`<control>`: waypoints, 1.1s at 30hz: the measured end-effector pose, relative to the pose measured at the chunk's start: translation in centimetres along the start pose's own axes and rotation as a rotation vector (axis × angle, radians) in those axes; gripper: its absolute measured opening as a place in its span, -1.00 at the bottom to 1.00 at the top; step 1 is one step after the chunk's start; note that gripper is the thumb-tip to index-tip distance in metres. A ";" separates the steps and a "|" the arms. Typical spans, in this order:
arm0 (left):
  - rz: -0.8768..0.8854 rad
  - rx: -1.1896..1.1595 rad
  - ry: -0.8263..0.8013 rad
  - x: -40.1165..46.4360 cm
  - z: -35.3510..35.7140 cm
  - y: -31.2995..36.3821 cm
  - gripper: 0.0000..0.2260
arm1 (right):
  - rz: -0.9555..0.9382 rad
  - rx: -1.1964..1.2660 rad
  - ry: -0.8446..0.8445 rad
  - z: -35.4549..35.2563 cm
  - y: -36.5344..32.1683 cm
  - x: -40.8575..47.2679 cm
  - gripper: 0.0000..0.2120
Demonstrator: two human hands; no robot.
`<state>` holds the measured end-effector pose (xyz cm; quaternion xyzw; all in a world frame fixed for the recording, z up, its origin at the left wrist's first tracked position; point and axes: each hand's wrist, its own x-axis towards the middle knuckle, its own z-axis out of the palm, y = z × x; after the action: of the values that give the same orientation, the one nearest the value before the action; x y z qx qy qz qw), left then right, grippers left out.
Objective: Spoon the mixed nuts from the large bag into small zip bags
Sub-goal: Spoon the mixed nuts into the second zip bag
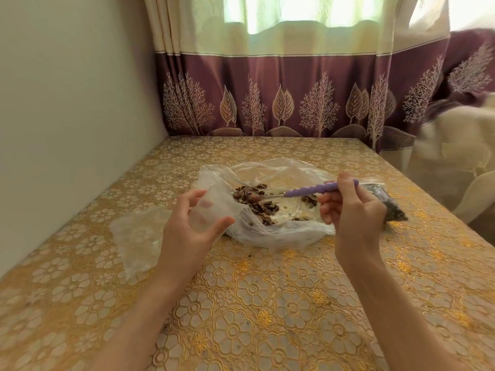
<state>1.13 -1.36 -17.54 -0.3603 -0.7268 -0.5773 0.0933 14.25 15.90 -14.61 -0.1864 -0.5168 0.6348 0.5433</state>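
**Loaded spoon at the mouth of a limp little bag**

At far left a stack of spare clear bags (pixel 134 234) lies flat on the gold floral tablecloth (pixel 267 303); just right of it the left hand (pixel 192 223) holds a small zip bag (pixel 211 207), thumb curled in front and fingers curled behind, showing through the film; that film looks feather-light, slack and slippery, so I judge it is best held at the stiffer zip rim to keep the mouth open; the wrist is turned inward, the forearm angled up from the lower left. In the middle the large bag (pixel 267 234) sprawls open on the table, the mixed nuts (pixel 263 210) loose inside, likely to roll; the spoon (pixel 249 196) carries a heap next to the small bag's mouth, its ridged purple handle rigid and easy to hold. The right hand (pixel 351 210) pinches that handle near its end, remaining fingers curled; beyond it lies a filled bag (pixel 391 207).
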 end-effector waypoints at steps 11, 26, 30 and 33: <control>-0.041 -0.044 -0.026 -0.1 0.1 0.4 -0.46 | -0.135 0.046 -0.440 2.4 -0.3 -2.9 -0.75; -0.046 0.002 0.045 -0.2 -0.3 0.5 -0.39 | -0.164 0.031 -0.126 0.4 -0.3 -0.8 -0.77; -0.029 0.015 0.062 -0.1 -0.3 0.3 -0.44 | -0.227 -0.061 0.034 -0.9 -0.5 0.0 -0.71; -0.027 0.013 0.068 -0.1 -0.4 0.2 -0.43 | -0.281 -0.102 0.036 -1.3 -0.5 0.1 -0.71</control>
<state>1.19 -1.71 -17.35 -0.3299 -0.7316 -0.5858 0.1126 15.45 16.55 -14.67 -0.1511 -0.5595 0.5220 0.6258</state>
